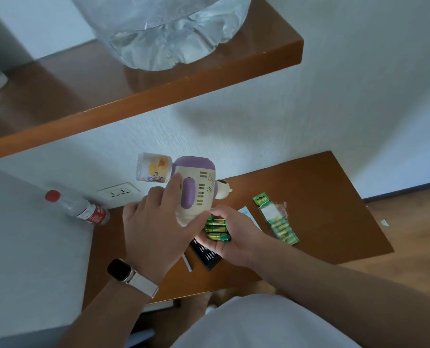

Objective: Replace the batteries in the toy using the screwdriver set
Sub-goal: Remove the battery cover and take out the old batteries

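Frame centre: left grip (156,227) wraps cream-and-purple plastic toy gun (196,189), held above brown wooden bench (322,197). Right grip (236,237), palm up just below, cups loose green batteries (216,229). Black screwdriver case (206,254) underneath, on bench

Your widest bare stretch is the right part of the wooden table (334,197), past the battery pack (278,223). The screwdriver set case (205,257) and a grey rod (187,262) fill the near middle. A red-capped bottle (80,208) lies at the back left, below the wall socket (119,192). A wooden shelf (158,96) juts out overhead.
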`<state>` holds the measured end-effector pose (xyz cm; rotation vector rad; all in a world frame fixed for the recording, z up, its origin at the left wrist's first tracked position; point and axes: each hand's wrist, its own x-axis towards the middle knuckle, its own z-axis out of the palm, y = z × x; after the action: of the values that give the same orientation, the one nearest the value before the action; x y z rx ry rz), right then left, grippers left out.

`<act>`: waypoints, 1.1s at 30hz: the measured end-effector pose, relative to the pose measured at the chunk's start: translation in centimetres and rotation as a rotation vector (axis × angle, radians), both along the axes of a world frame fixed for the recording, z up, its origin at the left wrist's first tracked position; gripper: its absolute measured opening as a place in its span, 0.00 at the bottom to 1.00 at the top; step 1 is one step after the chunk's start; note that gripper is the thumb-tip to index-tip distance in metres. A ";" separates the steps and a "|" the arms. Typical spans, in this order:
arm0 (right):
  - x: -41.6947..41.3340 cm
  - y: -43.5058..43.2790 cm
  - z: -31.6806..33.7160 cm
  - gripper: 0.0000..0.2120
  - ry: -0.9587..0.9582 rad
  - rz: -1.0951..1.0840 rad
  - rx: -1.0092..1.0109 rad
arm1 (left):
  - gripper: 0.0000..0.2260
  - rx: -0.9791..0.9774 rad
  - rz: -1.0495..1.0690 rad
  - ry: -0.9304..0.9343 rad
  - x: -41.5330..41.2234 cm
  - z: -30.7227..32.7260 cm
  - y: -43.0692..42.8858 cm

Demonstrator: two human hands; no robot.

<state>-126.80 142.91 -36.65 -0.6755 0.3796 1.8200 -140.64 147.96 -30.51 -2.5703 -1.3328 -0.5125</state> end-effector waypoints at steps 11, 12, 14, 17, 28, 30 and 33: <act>-1.5 1.3 0.6 0.17 -0.193 0.036 0.040 | 0.38 -0.193 0.082 -0.143 -2.8 -0.2 2.2; -1.8 1.4 0.6 0.16 -0.222 0.044 0.057 | 0.38 -0.216 0.088 -0.164 -3.1 -0.4 2.4; -2.2 1.5 0.5 0.12 -0.279 0.049 0.085 | 0.37 -0.289 0.110 -0.232 -3.9 -0.8 2.8; -2.6 1.6 0.4 0.07 -0.306 0.036 0.094 | 0.36 -0.456 0.125 -0.410 -5.0 -1.6 3.3; -5.9 2.3 0.6 0.10 -0.255 -0.056 -0.048 | 0.26 -0.959 0.139 -0.947 -10.2 -4.9 3.8; -6.7 2.6 0.5 0.08 -0.242 -0.051 -0.040 | 0.25 -0.978 0.150 -0.959 -11.2 -5.4 4.0; -8.2 3.0 0.2 0.07 -0.229 -0.012 -0.012 | 0.22 -1.011 0.156 -0.996 -12.8 -6.0 4.2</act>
<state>-134.97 145.90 -36.41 -0.8781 0.2416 1.7082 -153.41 152.19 -36.49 -2.9412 -2.6285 -1.5478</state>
